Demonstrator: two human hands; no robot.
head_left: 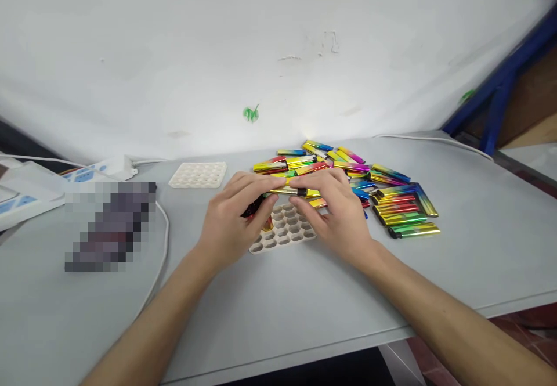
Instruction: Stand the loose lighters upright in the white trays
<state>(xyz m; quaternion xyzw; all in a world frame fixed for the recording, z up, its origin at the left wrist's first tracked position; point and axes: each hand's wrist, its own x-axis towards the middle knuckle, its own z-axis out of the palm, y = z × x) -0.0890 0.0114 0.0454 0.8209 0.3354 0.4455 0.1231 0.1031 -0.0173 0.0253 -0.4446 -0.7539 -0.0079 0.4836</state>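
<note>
Between my two hands is a shiny gold stick with a black end (289, 190), lying level above a white tray with rows of oval holes (285, 236). My left hand (235, 215) pinches its left part with thumb and fingers. At its black end, my right hand (333, 212) closes thumb and fingers round it. Under my left fingers, dark and red-gold pieces show partly; my hand hides the rest. A pile of shiny multicoloured sticks (311, 167) lies behind my hands, reaching to the right.
More metallic sticks (404, 217) lie in a group on the right of the grey table (470, 235). A second white tray (198, 175) is at the back left. Farther left are a blurred-out dark object (115, 226), a white cable (165, 241) and white power strips (87, 172).
</note>
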